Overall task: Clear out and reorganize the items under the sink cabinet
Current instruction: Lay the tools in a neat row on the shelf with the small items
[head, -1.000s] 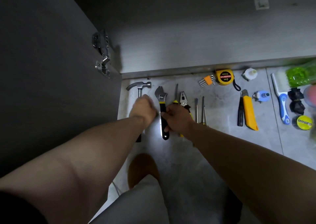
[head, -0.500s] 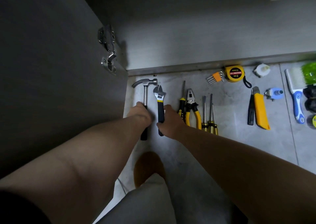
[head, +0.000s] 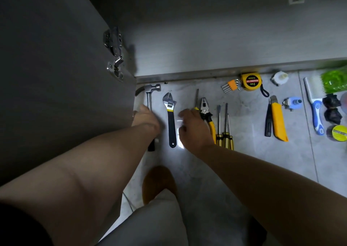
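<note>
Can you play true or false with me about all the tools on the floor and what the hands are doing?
1. The wrench lies on the floor between the two hands. True.
2. The right hand is holding the wrench. False: it hovers open beside it, touching nothing clearly.
3. The left hand rests on the hammer handle. True.
4. The tape measure is blue. False: it is yellow.
5. The pliers have yellow handles. True.
</note>
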Motion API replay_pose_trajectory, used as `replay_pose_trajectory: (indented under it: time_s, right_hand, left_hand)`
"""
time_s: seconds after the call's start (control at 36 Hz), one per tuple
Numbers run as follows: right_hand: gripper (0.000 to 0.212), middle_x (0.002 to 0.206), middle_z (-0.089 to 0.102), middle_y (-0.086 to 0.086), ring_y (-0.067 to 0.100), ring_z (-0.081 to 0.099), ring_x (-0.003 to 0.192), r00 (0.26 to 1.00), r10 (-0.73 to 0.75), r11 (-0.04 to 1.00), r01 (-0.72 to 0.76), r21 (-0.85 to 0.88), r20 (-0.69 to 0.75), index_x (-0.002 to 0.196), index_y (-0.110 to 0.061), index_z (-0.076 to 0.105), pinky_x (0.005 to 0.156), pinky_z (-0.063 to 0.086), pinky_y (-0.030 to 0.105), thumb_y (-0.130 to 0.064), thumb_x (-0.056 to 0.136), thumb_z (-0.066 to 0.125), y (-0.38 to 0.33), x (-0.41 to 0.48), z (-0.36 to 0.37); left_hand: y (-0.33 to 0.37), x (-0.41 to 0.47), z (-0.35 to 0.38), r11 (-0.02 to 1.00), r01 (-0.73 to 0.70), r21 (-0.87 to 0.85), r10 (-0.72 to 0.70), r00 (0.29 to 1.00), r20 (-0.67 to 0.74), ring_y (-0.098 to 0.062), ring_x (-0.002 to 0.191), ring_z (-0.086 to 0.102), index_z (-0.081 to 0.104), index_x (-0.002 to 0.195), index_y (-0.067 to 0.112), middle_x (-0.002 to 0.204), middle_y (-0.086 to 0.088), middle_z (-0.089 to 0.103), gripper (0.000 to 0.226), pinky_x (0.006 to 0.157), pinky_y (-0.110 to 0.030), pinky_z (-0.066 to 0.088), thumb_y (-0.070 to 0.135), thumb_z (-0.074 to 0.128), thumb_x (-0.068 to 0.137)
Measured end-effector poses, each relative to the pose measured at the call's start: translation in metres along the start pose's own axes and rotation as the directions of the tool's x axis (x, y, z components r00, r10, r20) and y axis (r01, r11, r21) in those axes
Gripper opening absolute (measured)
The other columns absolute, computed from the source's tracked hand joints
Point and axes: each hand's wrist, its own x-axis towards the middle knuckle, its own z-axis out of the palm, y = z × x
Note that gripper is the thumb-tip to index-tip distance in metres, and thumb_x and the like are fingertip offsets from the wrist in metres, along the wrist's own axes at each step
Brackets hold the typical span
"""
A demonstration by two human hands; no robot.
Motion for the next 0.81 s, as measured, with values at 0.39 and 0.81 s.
replay_pose_trajectory:
  time_s: [0.39,0.81]
  right_hand:
    - [0.055,0.128,0.043,0.010,0.036,0.064,0.100,0.933,0.351,0.875,-0.356,-0.328,-0.077,0.125,-0.013,0.047,0.065,0.039,0.035,-0.050,0.086,0.060,0.051,-0.012,-0.020]
    - [0.065,0.108,0.056,0.005,0.030,0.063,0.092,0.935,0.305,0.943,-0.323,-0.078,-0.183,0.109,-0.018,0.049,0.077,0.053,0.041,-0.067,0.069,0.063,0.052,-0.011,-0.057]
  left_hand:
    - [0.045,-0.043,0.033,0.819,-0.536,-0.206,0.574,0.770,0.279,-0.035,0.111,0.060,0.039,0.132,0.009,0.124,-0.018,0.059,0.043,0.089,-0.042,0.052,0.019,0.061,0.097]
    - [0.067,-0.060,0.037,0.729,-0.583,-0.358,0.681,0.673,0.289,-0.026,0.118,0.058,0.050,0.135,0.014,0.130,-0.010,0.061,0.048,0.089,-0.029,0.044,0.017,0.069,0.091]
